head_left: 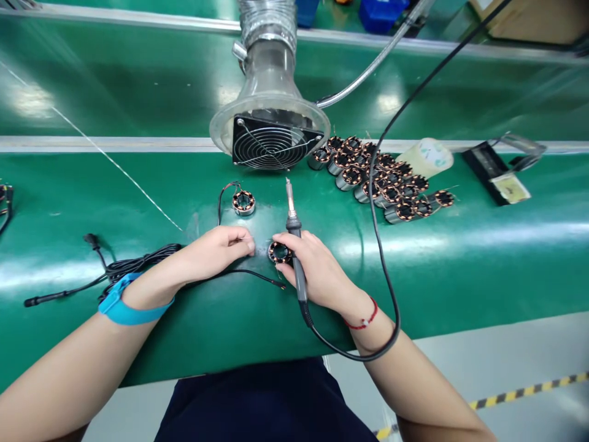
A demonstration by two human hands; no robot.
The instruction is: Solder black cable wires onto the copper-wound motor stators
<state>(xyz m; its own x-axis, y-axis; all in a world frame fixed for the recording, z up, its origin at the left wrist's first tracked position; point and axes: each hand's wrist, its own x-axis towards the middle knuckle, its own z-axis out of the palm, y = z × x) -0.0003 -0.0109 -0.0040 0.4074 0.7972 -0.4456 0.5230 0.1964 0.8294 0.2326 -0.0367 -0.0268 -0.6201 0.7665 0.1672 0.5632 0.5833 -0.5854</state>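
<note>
With the held ring core (279, 252) as the clock's centre, the green bench (488, 264) ends at six o'clock, its near edge running close in front of the dark clothing (267, 402). The widest open stretch lies toward three o'clock, beyond the right wrist, and another opens at ten. Twelve o'clock is bounded by the fan (271, 147) under its duct, just past the iron's tip. The black cord (381, 245) loops from one o'clock around through four and back in at five, fencing off that side. At two o'clock stand the clustered ring cores (386, 178), with the pale roll (426, 158) behind them. Coiled black cable (138, 264) takes up nine, and a black lead (264, 277) ends just below the ring, near six.

The held ring core is short and round, with a dark slotted inside and coppery windings spaced around its rim, its opening facing up. The right hand (317, 267) is closed on its edge with thumb and finger, and also carries the soldering iron (300, 270), tip toward twelve. The left hand (221, 250) sits at nine, fingertips pinched together, seemingly on the thin pale line (115, 166) running in from ten. A wired ring core (243, 203) rests at eleven.
</note>
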